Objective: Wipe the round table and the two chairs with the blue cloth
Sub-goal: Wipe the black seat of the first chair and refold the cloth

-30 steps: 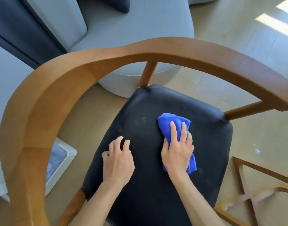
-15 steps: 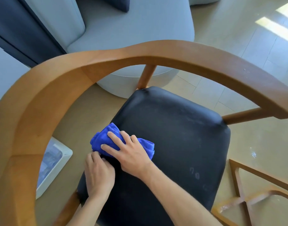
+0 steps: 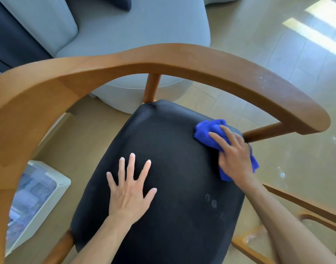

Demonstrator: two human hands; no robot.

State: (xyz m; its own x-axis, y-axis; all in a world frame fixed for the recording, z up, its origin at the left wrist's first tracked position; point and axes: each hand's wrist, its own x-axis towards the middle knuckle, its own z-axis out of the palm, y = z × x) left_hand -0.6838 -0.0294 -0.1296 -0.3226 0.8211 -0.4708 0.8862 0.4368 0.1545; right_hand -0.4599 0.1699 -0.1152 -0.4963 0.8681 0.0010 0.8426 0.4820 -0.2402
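Note:
A wooden chair with a curved backrest rail (image 3: 163, 60) and a black padded seat (image 3: 171, 168) fills the view below me. My right hand (image 3: 233, 159) presses the bunched blue cloth (image 3: 209, 132) flat onto the seat's far right edge, close to the armrest post. My left hand (image 3: 129, 189) lies flat on the seat's left middle with its fingers spread, holding nothing. Faint smudges show on the seat near its front right.
A grey sofa (image 3: 125, 35) stands just behind the chair. A white appliance (image 3: 37, 199) sits on the floor to the left. A wooden frame (image 3: 304, 210), perhaps part of other furniture, lies at lower right on the tiled floor (image 3: 277, 44).
My right hand has swept the blue cloth from the seat's left edge across to its far right edge. My left hand moved toward the seat's middle and spread flat.

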